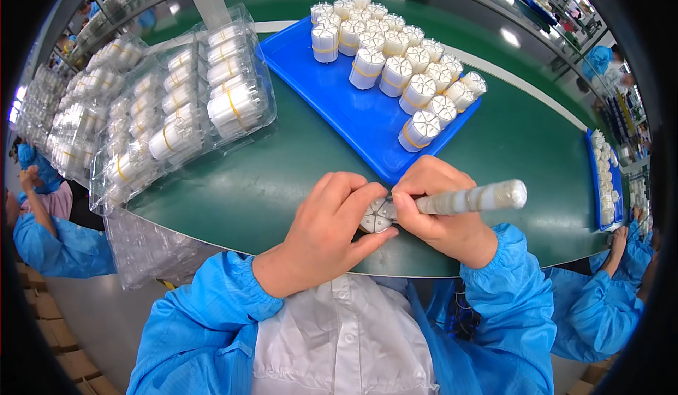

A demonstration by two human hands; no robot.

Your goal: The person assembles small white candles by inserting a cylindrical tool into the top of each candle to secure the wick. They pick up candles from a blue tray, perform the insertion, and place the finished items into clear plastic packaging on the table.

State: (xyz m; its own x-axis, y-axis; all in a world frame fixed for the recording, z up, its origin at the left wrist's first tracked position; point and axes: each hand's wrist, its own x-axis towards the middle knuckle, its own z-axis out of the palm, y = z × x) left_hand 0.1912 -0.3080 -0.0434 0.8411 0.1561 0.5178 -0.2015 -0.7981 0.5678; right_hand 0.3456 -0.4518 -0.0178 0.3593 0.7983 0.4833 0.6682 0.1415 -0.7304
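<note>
Near the front edge of the green table, my left hand (321,229) is closed around a round white bundle of wedge-shaped pieces (374,217), its segmented end facing up. Thumb and fingers press it from both sides. In my right hand (439,218) is a thick pale handle (477,198), which looks wrapped in clear film or tape and points out to the right. The tool's working end lies at the bundle's right side, mostly hidden by my fingers, so its kind does not show.
Beyond my hands, a blue tray (321,102) bears many similar bundles (395,74) with yellow bands. Clear plastic trays (244,123) of banded white bundles stand at left. Another blue tray (597,183) sits far right. Blue-sleeved people work at both sides (67,243).
</note>
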